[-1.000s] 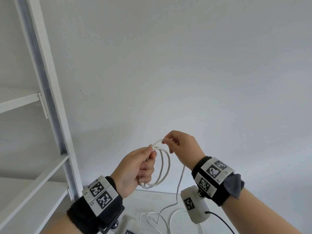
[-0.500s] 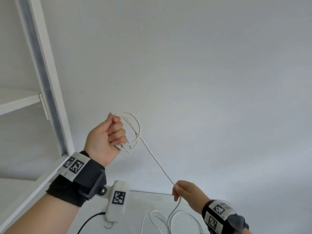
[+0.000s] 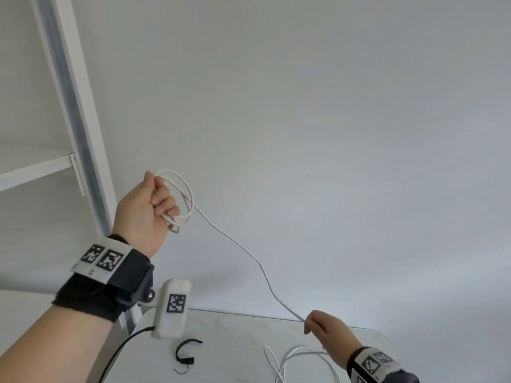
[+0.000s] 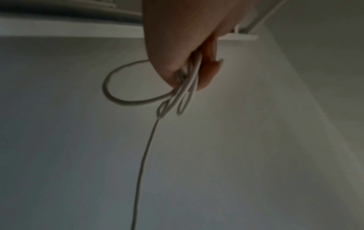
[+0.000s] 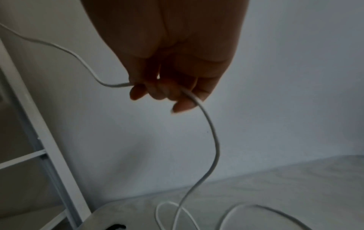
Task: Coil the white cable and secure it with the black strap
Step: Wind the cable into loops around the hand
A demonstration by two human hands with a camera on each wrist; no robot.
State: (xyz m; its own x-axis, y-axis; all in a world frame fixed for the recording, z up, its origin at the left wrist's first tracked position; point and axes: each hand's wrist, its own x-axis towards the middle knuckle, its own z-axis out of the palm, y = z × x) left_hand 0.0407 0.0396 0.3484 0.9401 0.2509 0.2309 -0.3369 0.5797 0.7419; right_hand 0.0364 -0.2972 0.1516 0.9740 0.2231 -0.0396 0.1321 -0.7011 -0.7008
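My left hand (image 3: 154, 201) is raised near the shelf post and grips a few coiled loops of the white cable (image 3: 184, 201); the left wrist view shows the loops (image 4: 178, 99) pinched between thumb and fingers. From the coil the cable runs taut down and right to my right hand (image 3: 318, 324), low over the table, whose fingers curl round the strand (image 5: 194, 97). Below that hand the loose rest of the cable (image 3: 298, 355) lies in loops on the table. The black strap (image 3: 185, 352) lies curled on the table, under my left wrist camera.
A white shelf unit with a slanted post (image 3: 74, 111) stands at the left, close to my left hand. The light wooden table (image 3: 235, 341) has a rounded far right corner. A plain grey wall fills the background.
The hands, together a second ago, have pulled apart: the left has risen with the coil toward the shelf post, the right has slid down along the cable to near the table.
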